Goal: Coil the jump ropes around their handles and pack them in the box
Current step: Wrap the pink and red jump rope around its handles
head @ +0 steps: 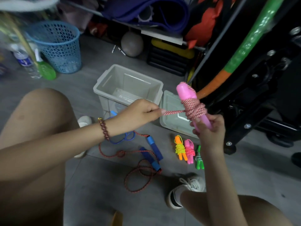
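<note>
View from the head camera, looking down at the floor. The right hand closes its grip round the lower end of a pair of pink handles, which tilt with their tops toward 11 o'clock. A pink-and-white rope is coiled round the middle of the handles. The left hand, at 9 o'clock of the coil, pinches the free stretch of this rope in its grip, and the stretch runs taut to the coil.

At 12 o'clock of the left hand an open grey box stands on the floor. Its lid lies just beside it at 3 o'clock, partly hidden by the held handles.

At 6 o'clock of the hands a red braided rope with blue handles lies loose and uncoiled. At 3 o'clock of these lie three small coiled ropes side by side: orange, pink and green. A blue basket stands at 10 o'clock of the box.
</note>
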Tool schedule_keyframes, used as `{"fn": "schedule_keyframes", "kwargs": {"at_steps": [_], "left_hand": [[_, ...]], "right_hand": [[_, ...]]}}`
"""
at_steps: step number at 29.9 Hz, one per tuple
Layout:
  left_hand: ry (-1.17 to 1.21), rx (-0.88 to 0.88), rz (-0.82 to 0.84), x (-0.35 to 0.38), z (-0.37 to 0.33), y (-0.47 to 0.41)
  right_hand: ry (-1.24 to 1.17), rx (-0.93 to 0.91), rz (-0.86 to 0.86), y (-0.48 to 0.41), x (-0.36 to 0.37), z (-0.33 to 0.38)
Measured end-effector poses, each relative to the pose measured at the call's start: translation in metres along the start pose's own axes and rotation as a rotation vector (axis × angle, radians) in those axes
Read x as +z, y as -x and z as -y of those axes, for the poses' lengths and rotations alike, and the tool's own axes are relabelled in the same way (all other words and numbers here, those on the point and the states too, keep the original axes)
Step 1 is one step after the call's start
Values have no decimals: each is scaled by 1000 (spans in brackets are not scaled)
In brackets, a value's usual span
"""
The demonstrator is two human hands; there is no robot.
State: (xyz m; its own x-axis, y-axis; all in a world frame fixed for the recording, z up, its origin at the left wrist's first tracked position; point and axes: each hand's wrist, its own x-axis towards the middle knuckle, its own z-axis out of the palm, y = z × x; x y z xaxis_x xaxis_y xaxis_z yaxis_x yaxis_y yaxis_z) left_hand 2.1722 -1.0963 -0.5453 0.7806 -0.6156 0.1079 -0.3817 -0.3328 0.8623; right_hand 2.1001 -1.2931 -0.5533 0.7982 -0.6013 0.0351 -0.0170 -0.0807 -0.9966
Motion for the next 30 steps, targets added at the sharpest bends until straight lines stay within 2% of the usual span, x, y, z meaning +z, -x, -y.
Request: {"fn": "schedule_keyframes", "kwargs": {"at_steps": [5,8,13,15,17,19,22,26,30], "left_hand": [[-25,26,-70,14,-10,4],[-171,88,-79,8,-8,3],[-713,254,-67,-10,-9,6],[-731,201,-47,-21,-7,0],[-732,153,-92,-26,-1,-7],[-685,86,-119,-28,6,-11],[-468,-2,-73,-30,13,-12],[-77,-28,20,-30,11,-12],[185,-12,99,-27,9,-12]], "right_hand": [[320,-144,-34,-2,23,-20],[391,-192,34,-4,25,-23],[614,-287,373,-6,18,-22],[696,-248,573,-2,14,-26],[643,-188,752,4,12,-29],[524,-141,842,9,12,-29],[272,-56,933,15,10,-16],[115,56,977,19,0,0],[-92,125,995,25,-3,1]]}}
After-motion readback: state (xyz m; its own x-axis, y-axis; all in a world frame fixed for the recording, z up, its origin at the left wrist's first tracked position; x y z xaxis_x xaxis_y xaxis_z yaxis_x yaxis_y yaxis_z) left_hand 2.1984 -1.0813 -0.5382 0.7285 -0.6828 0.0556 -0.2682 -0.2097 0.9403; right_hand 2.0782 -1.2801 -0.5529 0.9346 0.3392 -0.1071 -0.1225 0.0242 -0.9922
